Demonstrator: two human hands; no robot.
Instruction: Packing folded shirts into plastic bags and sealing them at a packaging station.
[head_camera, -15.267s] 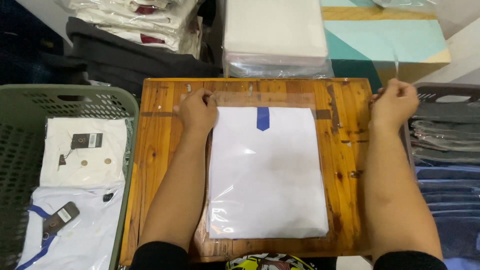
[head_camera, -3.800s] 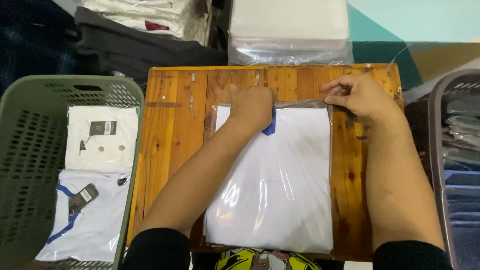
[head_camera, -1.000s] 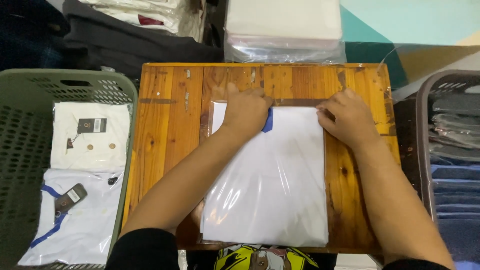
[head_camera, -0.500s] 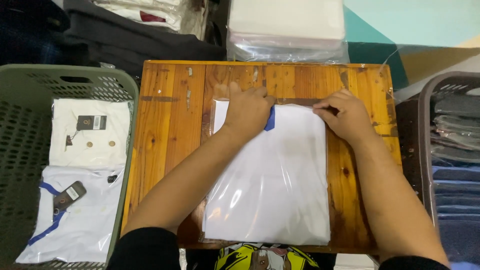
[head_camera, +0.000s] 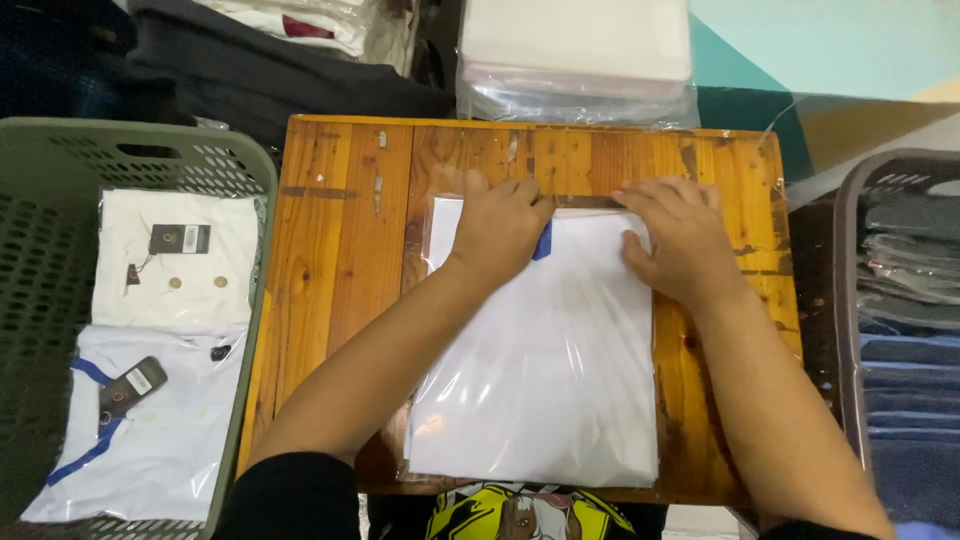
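Head view: one wooden surface (head_camera: 340, 300) seen from above, two bare hands at work on it.
Main item: white folded garment in a clear plastic bag (head_camera: 545, 370), lying flat on the middle of the surface, its long side running toward the person; a blue strip (head_camera: 543, 240) shows at its far end.
Left hand (head_camera: 497, 225): palm down on the far left part of the bag, fingers spread flat and pressing, gripping nothing.
Right hand (head_camera: 678, 240): palm down on the far right corner of the bag, fingers extended flat along the bag's far edge, gripping nothing.
Spacing of hands: near each other, not touching, the blue strip between them.
Left of surface: green perforated basket (head_camera: 150, 150) holding two white folded garments; the farther one (head_camera: 175, 260) carries a dark tag and round buttons, the nearer one (head_camera: 140, 430) has blue trim and a dark tag.
Right of surface: grey basket (head_camera: 850, 260) with stacked dark and blue bagged garments (head_camera: 915, 310).
Beyond surface: a stack of white bagged items (head_camera: 575, 50), just past the far edge; dark cloth (head_camera: 270, 85) and further bagged garments to its left.
Near edge: yellow printed fabric (head_camera: 520, 510), just below the surface, partly hidden.
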